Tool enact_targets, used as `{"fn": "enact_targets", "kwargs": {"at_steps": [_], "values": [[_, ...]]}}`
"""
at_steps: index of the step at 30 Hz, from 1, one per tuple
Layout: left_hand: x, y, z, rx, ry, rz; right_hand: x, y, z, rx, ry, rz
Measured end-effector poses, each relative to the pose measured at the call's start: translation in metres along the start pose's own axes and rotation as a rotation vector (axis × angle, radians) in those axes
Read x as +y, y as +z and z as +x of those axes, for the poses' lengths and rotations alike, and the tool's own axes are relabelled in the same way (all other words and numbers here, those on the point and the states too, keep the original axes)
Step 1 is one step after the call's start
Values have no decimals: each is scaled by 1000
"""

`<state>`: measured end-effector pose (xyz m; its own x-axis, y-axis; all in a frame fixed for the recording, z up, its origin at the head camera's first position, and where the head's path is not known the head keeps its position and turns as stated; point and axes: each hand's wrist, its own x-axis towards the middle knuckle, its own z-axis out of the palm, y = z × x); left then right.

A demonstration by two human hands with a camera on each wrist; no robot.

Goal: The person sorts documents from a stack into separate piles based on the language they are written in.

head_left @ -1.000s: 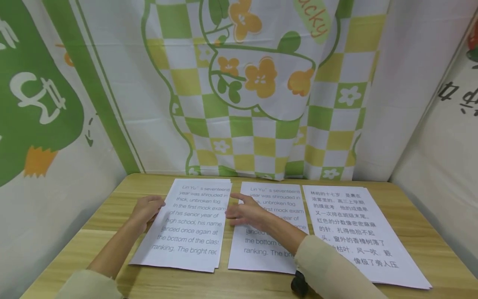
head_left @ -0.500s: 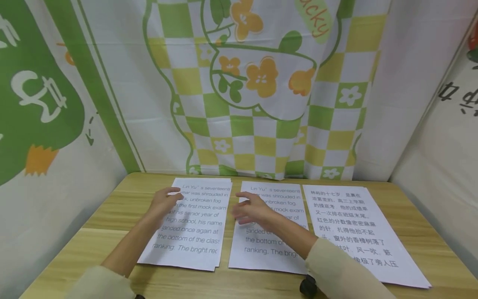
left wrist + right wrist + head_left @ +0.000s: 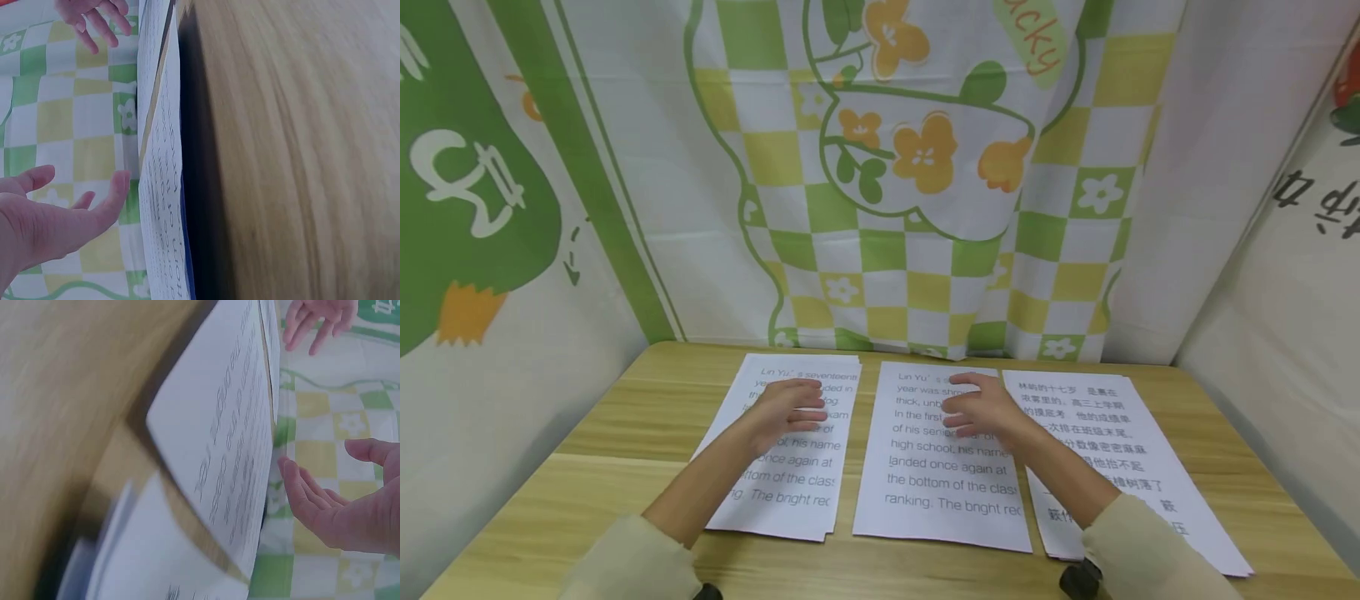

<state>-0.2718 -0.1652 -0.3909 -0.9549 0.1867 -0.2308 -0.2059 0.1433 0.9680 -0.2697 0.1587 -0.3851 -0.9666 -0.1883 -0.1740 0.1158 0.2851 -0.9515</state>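
Observation:
Three stacks of printed paper lie side by side. Over the left stack of English-text sheets [image 3: 775,508], my left hand [image 3: 786,412] hovers with relaxed, spread fingers and holds nothing. My right hand [image 3: 988,412] is raised above the right part of the middle English-text stack [image 3: 925,475], fingers loosely bent and nothing in them. The right stack, in Chinese characters [image 3: 1090,408], lies partly under the right forearm. In the left wrist view, the left hand [image 3: 62,219] shows a gap above the paper. The right wrist view shows the right hand [image 3: 344,506] likewise raised beside the sheets.
The stacks lie on a wood-grain table [image 3: 587,483] with narrow strips of wood between them. Behind hangs a checked, flowered curtain [image 3: 887,275], and printed cloth closes in both sides. A black strap piece [image 3: 1081,577] shows at the right cuff.
Both hands have moved to the right: the left from the left stack's outer edge to over its text, the right from the middle stack's left edge towards its right side. The stacks stay put.

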Motion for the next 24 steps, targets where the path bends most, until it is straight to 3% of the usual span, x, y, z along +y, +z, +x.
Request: {"fn": "enact_targets", "kwargs": {"at_steps": [5,13,17,24], "values": [[0,10,3,-51,-22,-52,9,-27,-3,60,35,-12],[-5,22,4,-62,-72,-92,24,-70,-11,123,80,-54],[-7,26,4,-76,-85,-114,30,-81,-14,137,123,-58],[-7,31,4,-125,-82,-113,39,-86,-13,119,171,35]]}}
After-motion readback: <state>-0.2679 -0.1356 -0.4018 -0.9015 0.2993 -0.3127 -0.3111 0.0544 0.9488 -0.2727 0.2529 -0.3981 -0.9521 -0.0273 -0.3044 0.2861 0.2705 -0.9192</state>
